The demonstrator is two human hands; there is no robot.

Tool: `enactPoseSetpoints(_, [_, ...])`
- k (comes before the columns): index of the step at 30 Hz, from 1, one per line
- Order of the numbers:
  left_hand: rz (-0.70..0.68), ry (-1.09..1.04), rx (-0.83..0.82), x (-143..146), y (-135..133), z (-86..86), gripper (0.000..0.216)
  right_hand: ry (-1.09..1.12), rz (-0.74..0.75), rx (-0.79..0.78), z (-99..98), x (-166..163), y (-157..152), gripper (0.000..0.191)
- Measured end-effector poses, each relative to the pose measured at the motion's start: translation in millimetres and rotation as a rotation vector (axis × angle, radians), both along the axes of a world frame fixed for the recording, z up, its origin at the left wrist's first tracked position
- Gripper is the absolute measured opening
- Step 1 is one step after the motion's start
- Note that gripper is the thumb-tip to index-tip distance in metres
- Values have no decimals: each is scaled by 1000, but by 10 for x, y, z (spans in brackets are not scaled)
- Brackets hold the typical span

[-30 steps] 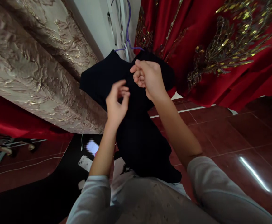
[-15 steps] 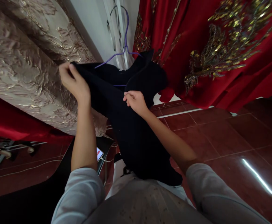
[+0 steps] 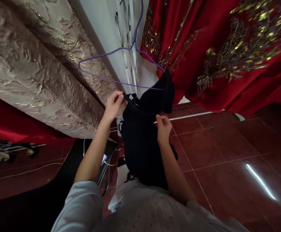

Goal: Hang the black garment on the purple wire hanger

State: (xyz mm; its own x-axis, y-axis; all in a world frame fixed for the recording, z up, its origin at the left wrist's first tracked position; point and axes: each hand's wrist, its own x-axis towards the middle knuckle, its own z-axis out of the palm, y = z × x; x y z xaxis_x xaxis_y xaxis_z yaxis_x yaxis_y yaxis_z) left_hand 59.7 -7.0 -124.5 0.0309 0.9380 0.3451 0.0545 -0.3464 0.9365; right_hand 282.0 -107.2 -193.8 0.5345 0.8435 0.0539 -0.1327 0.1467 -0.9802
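Observation:
A dark navy garment (image 3: 142, 138) hangs down in front of me, one shoulder still over the right end of a purple clothes hanger (image 3: 106, 53). The hanger's left arm is bare. My left hand (image 3: 114, 102) pinches the garment's edge near its neckline, below the hanger's lower bar. My right hand (image 3: 163, 127) is closed on the same dark cloth farther right and lower. A pale label shows inside the collar. Whether the garment is a shirt or a dress I cannot tell.
Beige embossed fabric (image 3: 46, 64) hangs at the left, red cloth with gold sequins (image 3: 215, 38) at the right. Behind the hanger stands a white metal rack (image 3: 128, 42). A phone (image 3: 104, 159) with a white cable lies on a black surface (image 3: 70, 170) above red floor tiles (image 3: 222, 154).
The garment's left shoulder has come off the hanger, baring that arm. My left hand has moved right and down with the cloth; my right hand has moved right and down.

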Motion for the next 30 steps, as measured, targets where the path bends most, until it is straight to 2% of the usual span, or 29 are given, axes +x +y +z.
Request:
enactPoseSetpoints(2, [-143,119,143,154,-130,252,16,-192,-49,100,111,7,-12,37])
enactPoseSetpoints(3, [-207,173,185,239,-207,363,17,-290,2,151,213,-14,18,43])
enactPoseSetpoints(5, [-287,262,242,400,-355,524,19,-423,271,224,448,-85,125,53])
enactPoseSetpoints(7, [-277,331,326,500,-448,589,23,-389,594,220,665,-161,254,45])
enactPoseSetpoints(8, [-257,356,368,515,-464,584,25,-355,698,200,757,-188,310,37])
enactPoseSetpoints(10, [-245,386,389,465,-440,507,34,-345,787,161,915,-198,387,27])
enactPoseSetpoints(14, [-441,419,163,192,-370,206,61,-597,922,253,1203,-43,410,22])
enactPoseSetpoints(17, [-606,587,-6,21,-425,63,69,-792,870,274,1354,98,418,26])
enactPoseSetpoints(19, [-647,784,4,-63,-455,66,64,-759,798,192,1381,140,450,37])
enactPoseSetpoints(22, [-571,1095,125,-241,-386,141,53,-470,738,112,1353,132,539,45])
enactPoseSetpoints(25, [-437,1357,145,-553,-229,178,49,-198,687,82,1366,125,676,49])
enactPoseSetpoints(28, [-331,1510,105,-937,-140,183,49,-139,670,38,1435,180,865,54])
enactPoseSetpoints(30, [-294,1493,38,-1159,-155,223,51,-197,693,45,1446,234,1016,52])
